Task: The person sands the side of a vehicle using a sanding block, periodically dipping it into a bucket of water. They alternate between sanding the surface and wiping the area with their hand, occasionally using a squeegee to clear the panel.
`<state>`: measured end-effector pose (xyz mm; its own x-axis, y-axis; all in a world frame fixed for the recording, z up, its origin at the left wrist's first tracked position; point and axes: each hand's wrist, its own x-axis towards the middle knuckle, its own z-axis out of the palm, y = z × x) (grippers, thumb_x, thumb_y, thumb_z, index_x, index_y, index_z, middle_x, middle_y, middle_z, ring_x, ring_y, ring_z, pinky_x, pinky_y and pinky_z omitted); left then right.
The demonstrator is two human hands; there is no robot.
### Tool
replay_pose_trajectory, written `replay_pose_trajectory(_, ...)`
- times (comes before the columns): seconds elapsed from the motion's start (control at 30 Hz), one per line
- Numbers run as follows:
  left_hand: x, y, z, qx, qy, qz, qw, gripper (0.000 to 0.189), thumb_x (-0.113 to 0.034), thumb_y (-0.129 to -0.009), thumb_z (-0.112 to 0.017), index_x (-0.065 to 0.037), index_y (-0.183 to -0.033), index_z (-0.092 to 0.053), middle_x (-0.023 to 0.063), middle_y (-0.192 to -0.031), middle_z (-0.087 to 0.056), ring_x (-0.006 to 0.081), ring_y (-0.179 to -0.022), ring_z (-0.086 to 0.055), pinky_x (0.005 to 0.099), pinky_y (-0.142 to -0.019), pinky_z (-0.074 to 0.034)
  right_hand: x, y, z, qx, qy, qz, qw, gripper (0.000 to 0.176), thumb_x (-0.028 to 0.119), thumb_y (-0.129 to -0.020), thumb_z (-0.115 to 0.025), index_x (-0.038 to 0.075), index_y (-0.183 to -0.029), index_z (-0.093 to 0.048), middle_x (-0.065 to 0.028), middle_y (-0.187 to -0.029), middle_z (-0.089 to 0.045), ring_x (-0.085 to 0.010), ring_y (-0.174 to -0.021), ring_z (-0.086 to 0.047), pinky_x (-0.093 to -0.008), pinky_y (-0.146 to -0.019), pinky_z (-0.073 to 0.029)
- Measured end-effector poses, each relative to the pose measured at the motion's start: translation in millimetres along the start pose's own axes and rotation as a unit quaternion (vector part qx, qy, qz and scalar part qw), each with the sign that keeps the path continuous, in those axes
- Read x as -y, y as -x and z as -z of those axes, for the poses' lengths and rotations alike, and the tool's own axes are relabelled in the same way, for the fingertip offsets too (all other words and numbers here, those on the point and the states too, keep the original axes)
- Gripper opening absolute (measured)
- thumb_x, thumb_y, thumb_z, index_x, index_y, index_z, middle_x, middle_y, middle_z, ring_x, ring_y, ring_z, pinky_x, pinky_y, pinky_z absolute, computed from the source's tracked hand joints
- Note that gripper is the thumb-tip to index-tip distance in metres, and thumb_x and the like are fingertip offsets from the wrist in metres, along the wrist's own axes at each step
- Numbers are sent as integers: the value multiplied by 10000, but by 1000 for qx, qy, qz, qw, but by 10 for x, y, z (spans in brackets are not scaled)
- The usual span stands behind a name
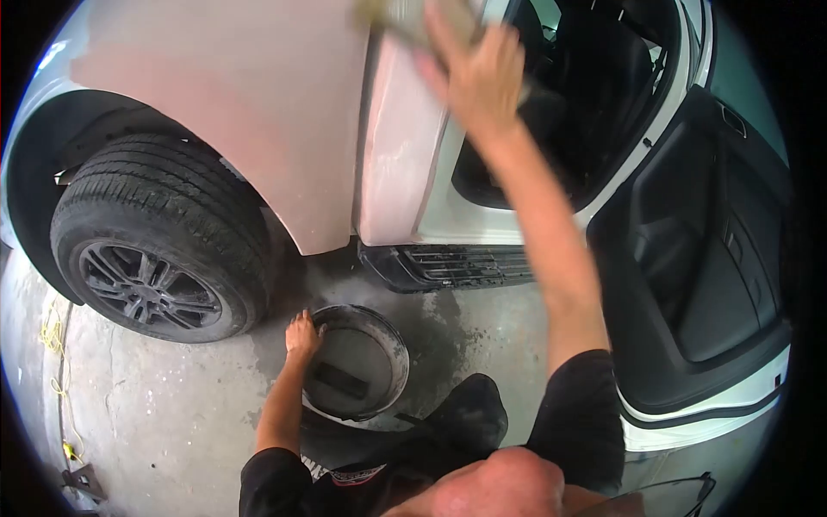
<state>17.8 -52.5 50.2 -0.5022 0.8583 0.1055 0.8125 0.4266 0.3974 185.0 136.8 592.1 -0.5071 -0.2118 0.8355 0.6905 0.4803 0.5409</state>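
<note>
My right hand [487,82] is raised at the top, blurred by motion. Its fingers are closed on a blurred, pale yellowish block [405,17], too smeared to tell its kind. The block lies at the seam between two panels of a white vehicle, above a patchy pinkish pillar panel [396,164]. Low on the left, my left hand [303,333] grips the rim of a round bucket [401,366] on the floor. Greyish water seems to fill the bucket, and a dark rectangular piece [340,379] shows in it.
A wheel [155,250] stands to the left under the patchy fender [250,112]. Below the door opening runs a black side step [457,265]. The open door [706,250] spreads along the right. A yellow cord [59,379] lies on the concrete floor [172,405].
</note>
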Motion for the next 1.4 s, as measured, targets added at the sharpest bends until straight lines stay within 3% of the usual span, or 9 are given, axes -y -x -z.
replay_pose_trajectory(0.17, -150, -103, 133, 31, 2, 15, 999, 666, -557, -835, -752, 11, -1154, -611, 231, -1128, -697, 369, -1091, -684, 449, -929, -557, 73, -821, 97, -70, -43, -145, 986, 600, 390, -950, -672, 161, -1486, -529, -171, -976, -502, -270, -853, -446, -409, -746, -414)
replay_pose_trajectory(0.23, -138, -104, 117, 35, -11, 10, 999, 678, -580, -845, -733, 4, -1167, -610, 208, -1138, -690, 349, -1111, -672, 430, -948, -549, 358, 31, -106, -56, 4, -118, 991, 651, 473, -894, -703, 300, -1502, -545, -288, -1125, -496, -417, -908, -498, -476, -802, -439)
replay_pose_trajectory(0.4, -107, 31, 218, 45, 8, 9, 999, 684, -586, -845, -730, 6, -1165, -607, 202, -1136, -688, 344, -1101, -671, 425, -952, -542, 412, 944, -156, -57, -33, -15, 998, 761, 484, -832, -761, 333, -1530, -497, -299, -1180, -487, -442, -1021, -510, -499, -832, -454)
replay_pose_trajectory(0.6, -168, -95, 188, 46, 5, 17, 999, 704, -607, -835, -727, 5, -1165, -617, 201, -1132, -693, 349, -1099, -673, 430, -950, -544, -271, -1039, 47, -84, -45, -89, 991, 632, 458, -867, -725, 287, -1459, -587, -302, -1202, -495, -436, -982, -522, -503, -773, -460)
replay_pose_trajectory(0.8, -185, -82, 177, 38, -33, 3, 999, 720, -636, -841, -707, 1, -1164, -620, 182, -1153, -692, 329, -1122, -672, 419, -963, -542, 594, 1141, -235, -71, -56, -35, 995, 832, 454, -794, -805, 339, -1547, -470, -314, -1196, -509, -418, -984, -538, -494, -757, -440)
replay_pose_trajectory(1.0, -58, -64, -81, -40, -49, -28, 998, 770, -658, -834, -699, 11, -1202, -594, 192, -1162, -684, 343, -1097, -670, 435, -946, -536, -161, -426, 1, -88, -2, -37, 995, 616, 492, -884, -711, 330, -1461, -567, -208, -1040, -565, -357, -879, -545, -444, -714, -448)
replay_pose_trajectory(1.17, -161, -60, 103, 15, -51, -3, 999, 748, -654, -830, -704, 1, -1181, -620, 191, -1131, -695, 335, -1097, -684, 431, -947, -546, -77, -806, -5, -95, -91, -152, 980, 643, 399, -879, -737, 279, -1468, -509, -268, -1207, -537, -422, -1018, -560, -508, -800, -459)
replay_pose_trajectory(1.3, -195, -8, 179, 21, -45, -4, 999, 749, -653, -827, -706, -4, -1190, -615, 183, -1141, -693, 333, -1099, -682, 430, -958, -542, 389, 736, -140, -56, -87, -54, 993, 859, 443, -812, -788, 334, -1578, -415, -282, -1187, -535, -395, -951, -553, -502, -801, -468)
replay_pose_trajectory(1.4, -118, -13, 150, 28, -28, -20, 999, 763, -653, -825, -709, 2, -1204, -613, 188, -1163, -688, 333, -1126, -672, 427, -969, -537, -19, 239, -70, -82, -20, 2, 996, 793, 446, -825, -775, 320, -1544, -464, -281, -1182, -548, -386, -939, -562, -489, -785, -479)
